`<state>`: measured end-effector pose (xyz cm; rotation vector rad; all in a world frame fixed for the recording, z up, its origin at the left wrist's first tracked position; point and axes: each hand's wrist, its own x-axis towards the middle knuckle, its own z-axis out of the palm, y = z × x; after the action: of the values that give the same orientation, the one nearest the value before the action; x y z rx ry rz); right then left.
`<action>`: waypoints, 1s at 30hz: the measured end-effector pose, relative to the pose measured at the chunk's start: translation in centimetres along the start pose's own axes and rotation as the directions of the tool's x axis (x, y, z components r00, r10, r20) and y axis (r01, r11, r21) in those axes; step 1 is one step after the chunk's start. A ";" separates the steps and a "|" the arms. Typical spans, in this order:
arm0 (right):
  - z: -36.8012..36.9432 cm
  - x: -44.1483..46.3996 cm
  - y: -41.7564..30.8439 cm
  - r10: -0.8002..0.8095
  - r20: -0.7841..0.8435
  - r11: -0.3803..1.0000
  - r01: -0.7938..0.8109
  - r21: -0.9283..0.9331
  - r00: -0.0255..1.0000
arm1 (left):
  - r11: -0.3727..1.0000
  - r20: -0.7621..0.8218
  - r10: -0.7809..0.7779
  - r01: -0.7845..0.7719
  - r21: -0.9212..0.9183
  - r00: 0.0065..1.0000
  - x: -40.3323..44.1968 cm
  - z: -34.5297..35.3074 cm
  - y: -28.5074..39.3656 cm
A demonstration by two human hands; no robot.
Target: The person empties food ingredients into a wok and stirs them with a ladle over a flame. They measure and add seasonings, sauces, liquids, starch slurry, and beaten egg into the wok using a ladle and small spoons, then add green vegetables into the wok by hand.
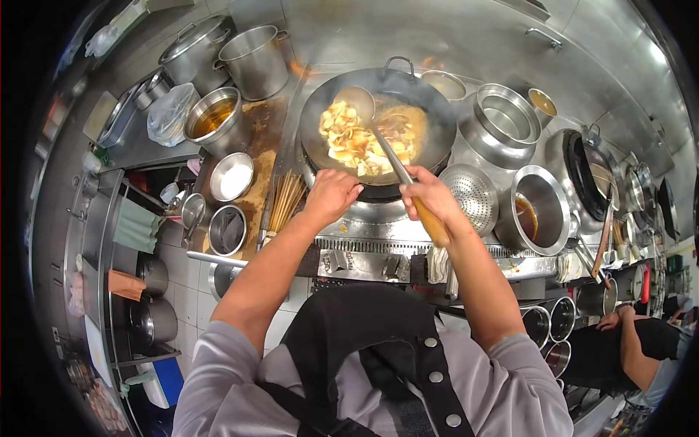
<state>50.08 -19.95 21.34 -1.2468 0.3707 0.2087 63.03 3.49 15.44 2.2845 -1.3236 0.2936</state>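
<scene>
A large dark wok (437, 116) sits on the stove burner, with pale yellow sliced food (342, 138) and brownish liquid steaming in it. My left hand (333, 194) is closed at the wok's near left rim; what lies under the fingers is partly hidden. Wrapped around the wooden handle of a long metal ladle (390, 151) is my right hand (431, 195). The ladle's round bowl rests among the food at the wok's far left side. Its handle slants down toward me across the near rim.
Left of the wok stand a pot of amber liquid (212, 116), a white bowl (232, 177) and bamboo sticks (286, 200). A perforated strainer (468, 197) and a deep steel pot (551, 200) flank the right. Flames show behind. Another person (619, 349) stands far right.
</scene>
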 end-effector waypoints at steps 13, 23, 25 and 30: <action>0.1 -7.2 3.7 -0.331 -0.146 0.249 -0.063 -0.966 0.932 | 0.997 -0.181 0.048 -0.059 -0.059 0.982 -0.3 1.1 -0.7; 4.1 -10.5 8.8 0.041 -0.091 0.792 -0.088 -0.604 0.995 | 0.995 -0.236 0.093 -0.096 -0.004 0.967 -1.0 1.2 -1.0; 4.5 -11.8 9.9 0.074 -0.143 0.823 -0.142 -0.550 0.987 | 0.996 -0.226 0.090 -0.092 0.004 0.970 -1.7 1.6 0.0; 2.9 -12.5 14.2 -0.034 -0.258 0.883 -0.092 -0.460 0.965 | 0.989 -0.269 0.132 -0.146 -0.032 0.954 -1.7 2.6 0.4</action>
<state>33.97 -12.24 14.42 -1.7597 0.5903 0.1654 61.69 3.29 12.61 2.0286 -1.3352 0.5865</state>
